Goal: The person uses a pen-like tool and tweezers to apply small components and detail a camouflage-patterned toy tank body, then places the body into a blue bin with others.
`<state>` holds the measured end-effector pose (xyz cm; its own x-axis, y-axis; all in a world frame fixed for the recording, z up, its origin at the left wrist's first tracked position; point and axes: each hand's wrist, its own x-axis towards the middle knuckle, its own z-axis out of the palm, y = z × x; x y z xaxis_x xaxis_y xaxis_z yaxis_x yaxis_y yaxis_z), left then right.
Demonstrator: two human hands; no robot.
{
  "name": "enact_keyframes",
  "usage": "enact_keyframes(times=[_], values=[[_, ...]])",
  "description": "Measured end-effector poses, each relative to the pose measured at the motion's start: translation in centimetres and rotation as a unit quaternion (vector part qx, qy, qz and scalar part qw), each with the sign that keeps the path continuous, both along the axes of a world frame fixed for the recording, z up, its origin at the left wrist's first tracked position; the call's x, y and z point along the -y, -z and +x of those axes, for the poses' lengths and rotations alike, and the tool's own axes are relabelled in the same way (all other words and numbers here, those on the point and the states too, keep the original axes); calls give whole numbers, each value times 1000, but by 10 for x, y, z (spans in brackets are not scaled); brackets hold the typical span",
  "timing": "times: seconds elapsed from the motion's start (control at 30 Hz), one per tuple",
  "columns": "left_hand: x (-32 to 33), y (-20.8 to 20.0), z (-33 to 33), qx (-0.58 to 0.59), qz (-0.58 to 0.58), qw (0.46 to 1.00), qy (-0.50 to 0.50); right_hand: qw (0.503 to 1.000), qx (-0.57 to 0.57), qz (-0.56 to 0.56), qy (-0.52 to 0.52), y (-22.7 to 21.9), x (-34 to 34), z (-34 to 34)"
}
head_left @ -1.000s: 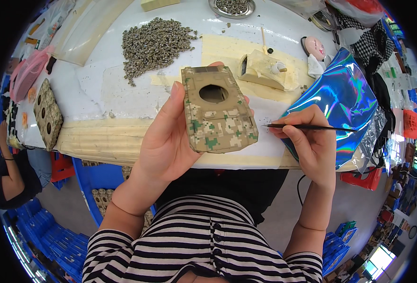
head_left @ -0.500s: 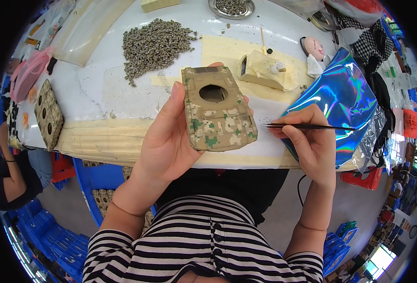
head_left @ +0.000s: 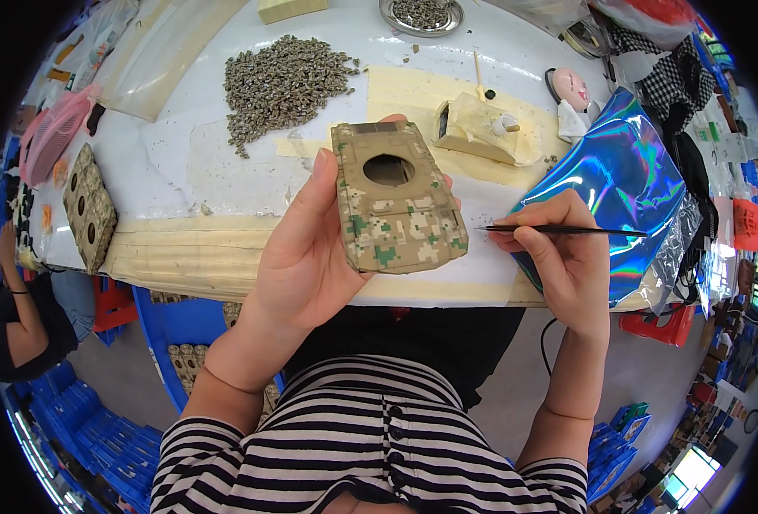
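In my left hand I hold a model tank hull, tan with a green and white pixel camouflage pattern and a round hole in its top. The fingers wrap behind the hull, and the thumb lies along its left edge. My right hand pinches dark, slim tweezers. Their tips point left, a little short of the hull's right side and not touching it. A heap of small metallic-looking parts lies on the table beyond my left hand.
A taped block with a small white bottle stands beyond the hull. Shiny blue holographic film lies under and beside my right hand. Camouflaged hulls stand at the left edge. A metal dish of parts sits at the back. Another person's arm shows far left.
Hardly anything differs. The tweezers appear slightly turned in my right fingers; the hull and both hands stay almost in place.
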<state>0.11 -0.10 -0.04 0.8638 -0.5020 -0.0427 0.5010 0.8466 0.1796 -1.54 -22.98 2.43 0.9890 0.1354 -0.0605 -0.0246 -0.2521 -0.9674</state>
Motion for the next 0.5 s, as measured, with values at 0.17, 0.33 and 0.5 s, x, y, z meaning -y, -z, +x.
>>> enact_keyframes(times=[0.17, 0.33, 0.5], values=[[0, 1, 0, 0, -4, 1000, 0, 1000, 5, 6, -1, 1, 0, 0], [0, 1, 0, -1, 3, 1000, -4, 1000, 9, -6, -5, 1, 0, 0], [0, 0, 0, -4, 10, 1000, -4, 1000, 14, -11, -6, 1, 0, 0]])
